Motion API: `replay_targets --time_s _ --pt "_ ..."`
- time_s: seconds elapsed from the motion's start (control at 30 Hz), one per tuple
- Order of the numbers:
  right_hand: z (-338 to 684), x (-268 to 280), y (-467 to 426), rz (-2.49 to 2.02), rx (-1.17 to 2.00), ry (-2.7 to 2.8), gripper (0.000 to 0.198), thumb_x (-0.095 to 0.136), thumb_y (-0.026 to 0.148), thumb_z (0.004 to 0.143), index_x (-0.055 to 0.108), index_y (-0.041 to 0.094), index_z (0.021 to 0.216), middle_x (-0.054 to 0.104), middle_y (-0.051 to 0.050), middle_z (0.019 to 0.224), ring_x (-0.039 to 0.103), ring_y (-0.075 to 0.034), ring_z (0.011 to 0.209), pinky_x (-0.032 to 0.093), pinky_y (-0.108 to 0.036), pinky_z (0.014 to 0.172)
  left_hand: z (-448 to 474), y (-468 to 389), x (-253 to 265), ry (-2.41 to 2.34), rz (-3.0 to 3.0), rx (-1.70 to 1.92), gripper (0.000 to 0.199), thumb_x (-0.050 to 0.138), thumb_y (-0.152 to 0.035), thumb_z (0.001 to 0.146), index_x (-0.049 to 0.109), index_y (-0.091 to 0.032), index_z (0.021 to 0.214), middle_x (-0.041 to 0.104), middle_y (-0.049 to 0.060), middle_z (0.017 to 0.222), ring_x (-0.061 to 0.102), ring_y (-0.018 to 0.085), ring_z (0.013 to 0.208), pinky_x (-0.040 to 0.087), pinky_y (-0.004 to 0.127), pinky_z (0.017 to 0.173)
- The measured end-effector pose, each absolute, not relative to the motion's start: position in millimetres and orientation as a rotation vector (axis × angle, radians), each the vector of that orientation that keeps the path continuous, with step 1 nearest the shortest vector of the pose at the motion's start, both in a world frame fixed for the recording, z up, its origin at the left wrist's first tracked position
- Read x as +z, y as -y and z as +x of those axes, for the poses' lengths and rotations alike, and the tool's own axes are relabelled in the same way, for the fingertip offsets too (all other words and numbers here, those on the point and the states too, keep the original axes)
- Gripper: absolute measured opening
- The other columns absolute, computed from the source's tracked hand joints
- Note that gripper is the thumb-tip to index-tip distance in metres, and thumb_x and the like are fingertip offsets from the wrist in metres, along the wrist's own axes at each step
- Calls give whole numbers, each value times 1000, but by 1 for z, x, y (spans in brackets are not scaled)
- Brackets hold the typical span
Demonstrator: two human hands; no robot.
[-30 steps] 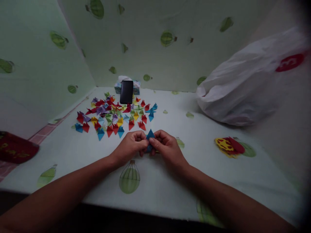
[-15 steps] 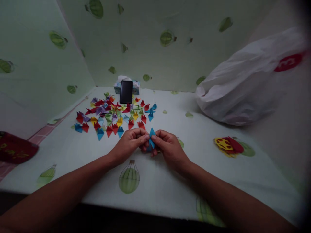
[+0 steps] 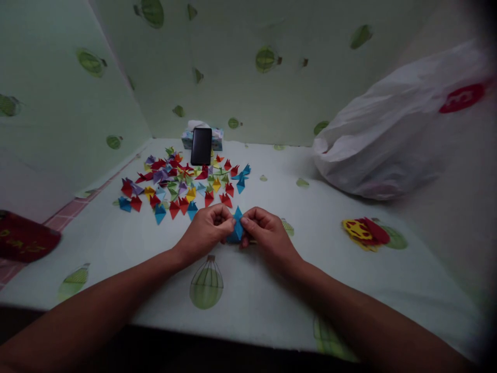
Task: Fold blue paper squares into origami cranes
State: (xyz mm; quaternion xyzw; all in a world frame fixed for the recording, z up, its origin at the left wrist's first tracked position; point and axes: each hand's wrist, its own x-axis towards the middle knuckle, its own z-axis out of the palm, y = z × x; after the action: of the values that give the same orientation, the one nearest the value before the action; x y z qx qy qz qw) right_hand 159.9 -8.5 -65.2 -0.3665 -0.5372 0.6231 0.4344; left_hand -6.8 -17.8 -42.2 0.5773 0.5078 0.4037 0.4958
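A folded piece of blue origami paper is held upright between my hands, its pointed tip showing at the top. My left hand pinches its left edge between thumb and curled fingers. On the opposite edge, the thumb and fingers of my right hand are closed in the same way. Just beyond my hands lies a spread of small folded paper pieces in red, blue, purple, yellow and green. Part of the blue paper's lower end is hidden behind my fingers.
A black phone leans on a tissue box at the back. To the right bulges a white plastic bag, with red and yellow cut-out pieces in front of it. A dark red object sits at the left edge.
The blue paper has shifted slightly left and turned, showing a wider flat face. My right hand has moved a little left with it, while both hands keep their pinch.
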Motion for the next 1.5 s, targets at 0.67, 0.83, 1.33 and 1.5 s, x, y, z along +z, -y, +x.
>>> replay_targets --time_s 0.67,0.83,1.33,1.5 --pt "157 -70 12 -916 1550 1302 31 69 45 83 55 19 74 66 2 62 60 -11 50 48 -25 53 -9 17 -48 -1109 1265 975 25 75 -35 78 61 -15 82 62 -3 63 55 10 56 44 23 57" --pt "159 -69 10 -889 1589 1349 36 65 51 86 55 19 74 64 1 64 60 -10 49 48 -25 53 -11 14 -45 -1136 1292 939 22 75 -32 74 62 -15 76 61 -2 64 51 9 54 41 21 52" --pt "166 -61 1 -994 1394 1505 36 57 49 91 56 20 70 60 2 59 55 -12 50 44 -26 53 -14 9 -43 -1198 1428 742 20 70 -34 71 61 -16 70 54 -3 61 45 9 55 32 22 53" --pt "166 -61 1 -1044 1389 1620 28 65 40 86 58 19 68 59 2 55 54 -12 49 41 -24 50 -13 11 -44 -1130 1369 717 19 71 -31 74 62 -15 74 65 1 69 58 11 61 45 24 60"
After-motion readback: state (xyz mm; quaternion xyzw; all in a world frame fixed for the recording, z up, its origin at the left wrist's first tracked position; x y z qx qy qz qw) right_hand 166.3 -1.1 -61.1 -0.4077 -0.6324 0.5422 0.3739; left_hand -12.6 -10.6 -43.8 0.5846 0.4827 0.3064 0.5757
